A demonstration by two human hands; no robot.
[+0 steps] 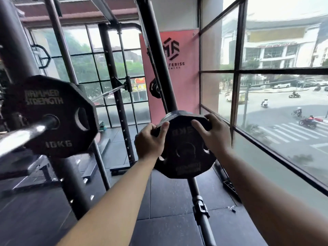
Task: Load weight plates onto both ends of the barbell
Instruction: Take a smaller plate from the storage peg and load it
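A black many-sided weight plate [184, 157] is at centre, in front of a slanted rack post, its lettering upside down. More plates seem stacked behind it. My left hand [149, 141] grips its upper left edge and my right hand [211, 134] grips its upper right edge. At left, a black plate marked 10KG [53, 118] sits on the chrome sleeve of the barbell [23, 134], whose end points toward me.
Black rack uprights [71, 174] stand at left and centre. A large window [266, 103] runs along the right. Another plate [154, 87] hangs on a farther post before a pink banner [186, 77]. Dark rubber floor [168, 201] lies below, with a bench at lower left.
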